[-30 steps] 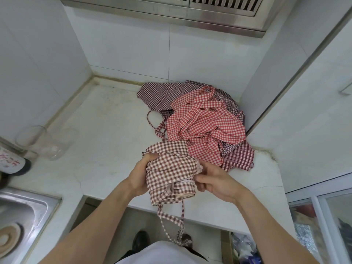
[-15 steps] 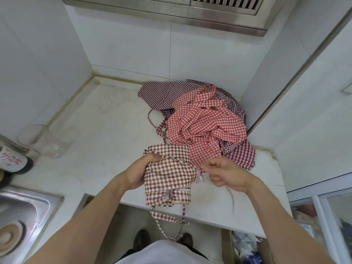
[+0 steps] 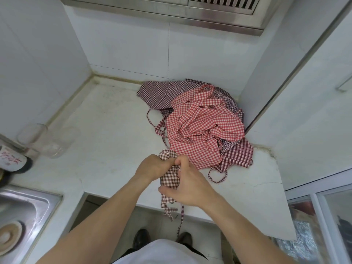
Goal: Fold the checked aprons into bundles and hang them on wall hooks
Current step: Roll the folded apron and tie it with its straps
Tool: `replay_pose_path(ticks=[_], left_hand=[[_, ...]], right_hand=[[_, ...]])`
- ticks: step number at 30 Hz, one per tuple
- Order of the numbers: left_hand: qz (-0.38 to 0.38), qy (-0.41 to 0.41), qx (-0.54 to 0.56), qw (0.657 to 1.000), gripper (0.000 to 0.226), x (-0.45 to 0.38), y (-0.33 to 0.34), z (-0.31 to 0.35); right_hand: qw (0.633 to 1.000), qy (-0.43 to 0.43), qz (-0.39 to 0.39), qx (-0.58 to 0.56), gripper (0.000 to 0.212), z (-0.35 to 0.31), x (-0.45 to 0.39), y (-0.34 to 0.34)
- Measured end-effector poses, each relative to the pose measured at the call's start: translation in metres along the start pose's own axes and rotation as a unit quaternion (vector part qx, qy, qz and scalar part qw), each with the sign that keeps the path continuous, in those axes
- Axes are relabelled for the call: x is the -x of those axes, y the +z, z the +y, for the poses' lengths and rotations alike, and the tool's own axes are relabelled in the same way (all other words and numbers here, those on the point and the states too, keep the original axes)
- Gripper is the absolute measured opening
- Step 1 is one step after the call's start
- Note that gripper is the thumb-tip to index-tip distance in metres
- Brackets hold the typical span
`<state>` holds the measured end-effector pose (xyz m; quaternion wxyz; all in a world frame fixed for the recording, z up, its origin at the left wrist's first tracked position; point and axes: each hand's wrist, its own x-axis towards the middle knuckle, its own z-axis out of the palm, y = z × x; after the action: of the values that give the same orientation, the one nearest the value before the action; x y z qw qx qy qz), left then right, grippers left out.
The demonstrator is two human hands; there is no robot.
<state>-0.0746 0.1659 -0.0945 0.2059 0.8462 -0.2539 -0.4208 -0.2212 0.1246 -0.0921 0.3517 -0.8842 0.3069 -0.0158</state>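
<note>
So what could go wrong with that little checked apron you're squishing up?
The strings hang loose below the bundle, past the counter edge, so they could snag or pull the folds undone. Both the left hand and right hand grip it right beside the pile of aprons; a loop from the pile lies close by and might get dragged along.

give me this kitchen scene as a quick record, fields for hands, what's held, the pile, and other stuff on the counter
left hand: grips the top of the bundle
right hand: grips the bundle from the right
held item: brown-and-white checked apron bundle, ties dangling past the counter edge
pile: crumpled red-and-white checked apron atop dark maroon checked aprons, back right corner
counter: white marble countertop
other: clear glass jar lying at left; steel sink
hooks: none in view
</note>
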Motion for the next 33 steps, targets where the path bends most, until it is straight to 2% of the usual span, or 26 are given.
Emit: replay_pose_path(ticks=[3,4,6,9,12,14,16,20,22,25,29,31,33], left_hand=[[0.0,-0.008,0.017,1.0,0.05,-0.004,0.004,-0.004],[-0.004,-0.004,0.021,1.0,0.054,-0.005,0.007,-0.005],[-0.016,0.034,0.025,0.999,0.065,-0.005,0.01,-0.008],[-0.037,0.143,-0.004,0.989,0.061,0.0,0.009,-0.015],[0.005,0.201,-0.096,0.975,0.059,-0.007,0.007,-0.028],[0.051,0.204,-0.167,0.963,0.046,-0.013,0.01,-0.034],[0.067,0.212,-0.167,0.961,0.04,-0.013,0.016,-0.037],[-0.001,0.24,-0.123,0.963,0.026,-0.014,0.04,-0.04],[-0.036,0.204,-0.106,0.973,0.025,-0.021,0.057,-0.051],[-0.045,0.183,-0.129,0.973,0.026,-0.03,0.079,-0.068],[-0.043,0.186,-0.217,0.957,0.039,-0.034,0.09,-0.074],[-0.036,0.182,-0.258,0.948,0.045,-0.035,0.094,-0.073],[-0.026,0.185,-0.29,0.939,0.047,-0.038,0.098,-0.072]], right_hand=[[0.998,0.049,0.026,-0.005,0.108,0.006,-0.002,0.023],[0.998,0.056,0.036,-0.011,0.109,0.01,-0.003,0.03],[0.997,0.039,0.057,-0.031,0.089,0.019,-0.007,0.039],[0.987,0.049,0.077,-0.135,0.058,0.037,-0.009,0.041],[0.969,0.104,0.089,-0.207,0.05,0.058,-0.011,0.041],[0.969,0.129,0.057,-0.204,0.046,0.069,-0.011,0.043],[0.967,0.16,0.017,-0.199,0.04,0.076,-0.011,0.046],[0.965,0.155,-0.067,-0.202,0.025,0.081,-0.008,0.059],[0.967,0.118,-0.109,-0.196,0.027,0.079,-0.005,0.067],[0.964,0.095,-0.159,-0.189,0.033,0.083,-0.003,0.072],[0.965,0.144,-0.18,-0.123,0.017,0.1,-0.004,0.063],[0.958,0.186,-0.208,-0.068,0.042,0.114,-0.003,0.049],[0.955,0.209,-0.208,-0.024,0.048,0.13,0.0,0.03]])
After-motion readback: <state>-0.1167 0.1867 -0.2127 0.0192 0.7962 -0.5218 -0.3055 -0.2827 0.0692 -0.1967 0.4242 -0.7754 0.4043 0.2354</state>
